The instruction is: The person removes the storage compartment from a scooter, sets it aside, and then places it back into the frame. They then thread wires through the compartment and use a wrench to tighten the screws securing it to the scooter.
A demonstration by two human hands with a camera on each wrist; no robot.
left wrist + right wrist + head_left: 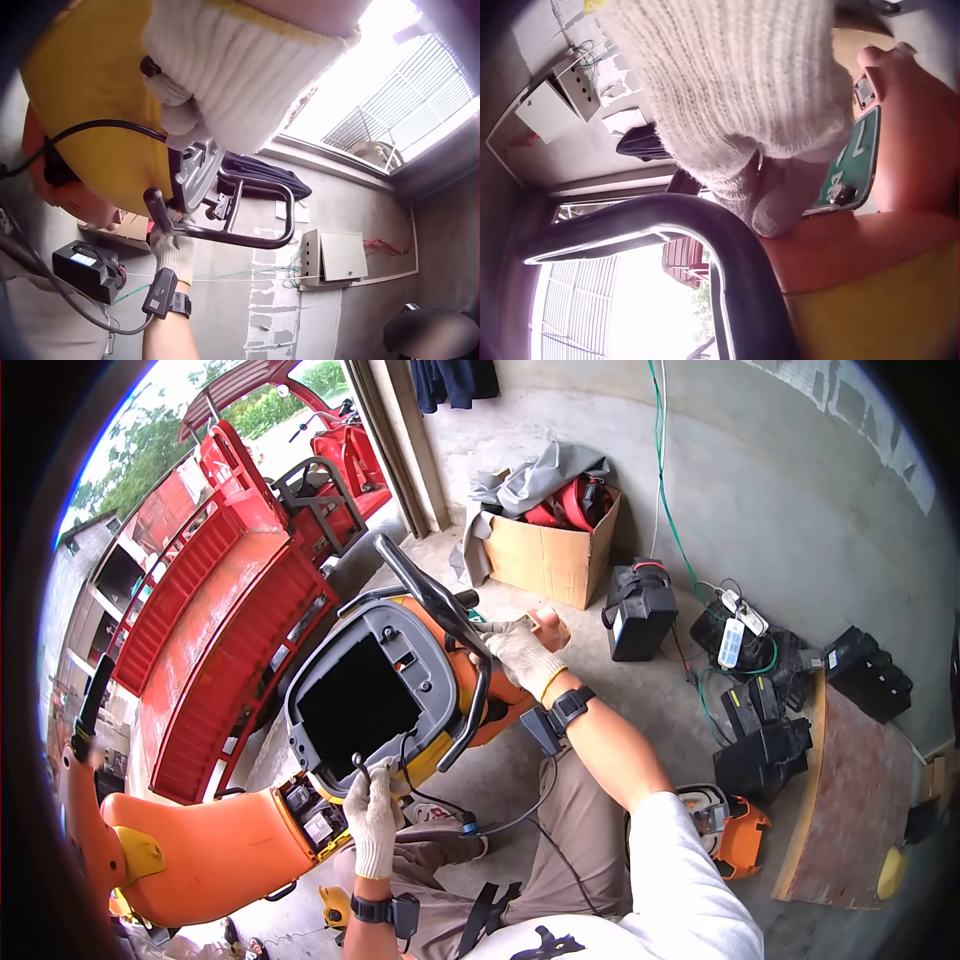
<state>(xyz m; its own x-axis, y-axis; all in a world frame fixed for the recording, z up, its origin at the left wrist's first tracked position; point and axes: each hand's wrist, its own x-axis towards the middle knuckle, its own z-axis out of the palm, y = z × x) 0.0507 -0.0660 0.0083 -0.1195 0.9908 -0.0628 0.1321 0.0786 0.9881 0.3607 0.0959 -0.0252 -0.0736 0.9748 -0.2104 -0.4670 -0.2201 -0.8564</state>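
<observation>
In the head view my gloved left hand (370,818) grips a dark metal tool (358,760) with a rounded end, beside the lower rim of a grey storage compartment (437,705). Most of that tool is hidden by the glove. The compartment sits in the tilted orange-and-yellow tail body (495,728) of a scooter. My gloved right hand (520,655) holds the black grab rail (425,585) at its far side, fingertips close against the orange body. Right by those fingers, the right wrist view has a green plate (855,161).
The orange scooter front (220,850) lies to the left, its inner parts (312,815) exposed. Behind it stands a red cargo tricycle (215,650). A cardboard box (545,560), a black battery case (640,610) and a power strip (732,643) with cables are on the floor to the right.
</observation>
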